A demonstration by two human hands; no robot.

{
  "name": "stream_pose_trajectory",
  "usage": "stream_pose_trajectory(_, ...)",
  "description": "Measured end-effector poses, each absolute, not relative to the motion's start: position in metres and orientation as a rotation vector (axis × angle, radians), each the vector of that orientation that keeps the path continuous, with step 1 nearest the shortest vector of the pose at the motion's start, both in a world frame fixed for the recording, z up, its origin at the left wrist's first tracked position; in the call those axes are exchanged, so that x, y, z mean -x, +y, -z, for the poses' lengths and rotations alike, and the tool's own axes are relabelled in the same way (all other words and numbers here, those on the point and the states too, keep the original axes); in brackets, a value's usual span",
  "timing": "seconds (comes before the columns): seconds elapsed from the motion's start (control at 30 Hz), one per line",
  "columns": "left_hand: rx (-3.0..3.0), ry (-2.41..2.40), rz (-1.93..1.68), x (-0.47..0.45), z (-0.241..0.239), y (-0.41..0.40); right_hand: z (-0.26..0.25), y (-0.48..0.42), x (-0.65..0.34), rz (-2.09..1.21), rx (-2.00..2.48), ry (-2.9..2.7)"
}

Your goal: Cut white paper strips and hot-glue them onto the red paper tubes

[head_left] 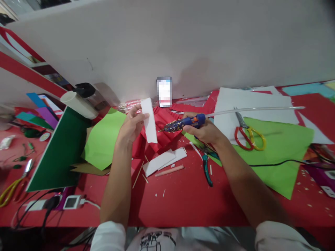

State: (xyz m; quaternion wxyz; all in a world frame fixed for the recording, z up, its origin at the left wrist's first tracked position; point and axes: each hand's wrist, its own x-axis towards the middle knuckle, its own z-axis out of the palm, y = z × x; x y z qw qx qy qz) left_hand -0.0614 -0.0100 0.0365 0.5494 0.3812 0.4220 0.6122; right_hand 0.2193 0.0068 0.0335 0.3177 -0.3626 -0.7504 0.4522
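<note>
Glue gun (187,122) sits gripped in my right hand (205,131), nozzle touching the white strip (149,120). My left hand (131,125) pinches that strip upright.

Red-and-yellow scissors (248,134) lie on a light green sheet (277,157) on the red worktop (183,198); teal pliers (207,170) lie nearby, and a dark green board (59,153) leans at left.
</note>
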Motion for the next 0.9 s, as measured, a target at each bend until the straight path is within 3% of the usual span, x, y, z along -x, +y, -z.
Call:
stream_pose_trajectory(0.43,-0.954,0.989,-1.437,0.0606,-0.0346,-0.0093,-0.0351,0.0056,-0.2158,-1.174,0.985,-2.056)
stream_pose_trajectory(0.73,-0.924,1.013,-1.435,0.0635,-0.0371,-0.0113,-0.0367,0.0046,-0.2193,-1.407,0.889,-2.102)
stream_pose_trajectory(0.9,-0.941,1.023,-1.432,0.0629,-0.036,-0.0108,-0.0374,0.0062,-0.2219,-1.365,0.843,-2.008)
